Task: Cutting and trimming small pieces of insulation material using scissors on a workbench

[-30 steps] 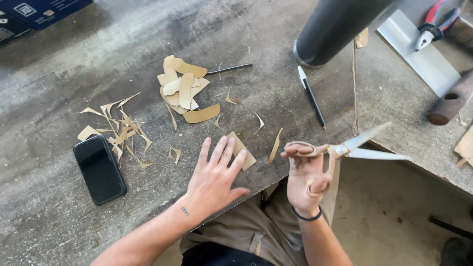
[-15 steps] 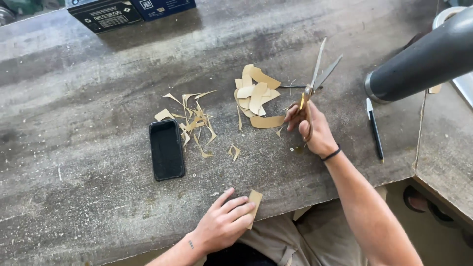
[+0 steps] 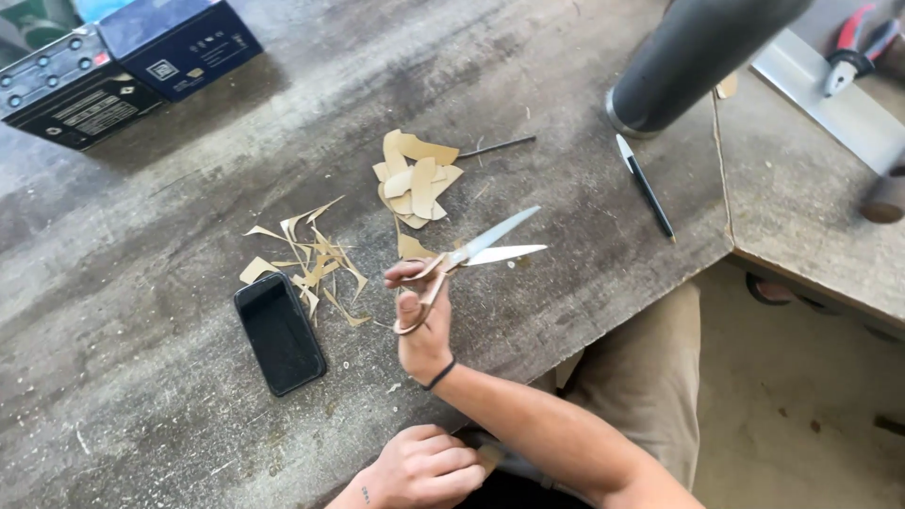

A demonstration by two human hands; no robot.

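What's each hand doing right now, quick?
Left hand: closed on a small tan piece at the table edge.
Right hand: holding scissors, blades open, above the table.

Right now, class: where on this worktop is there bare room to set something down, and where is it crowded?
Bare: left of the phone below the dark boxes; also between scissors and pen. Crowded: the paper scraps beside the right hand.

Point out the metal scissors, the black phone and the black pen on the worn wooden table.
metal scissors (image 3: 490, 247): head view, on the open blades near the pivot.
black phone (image 3: 279, 332): head view, middle of its dark screen.
black pen (image 3: 647, 188): head view, midway along its barrel.
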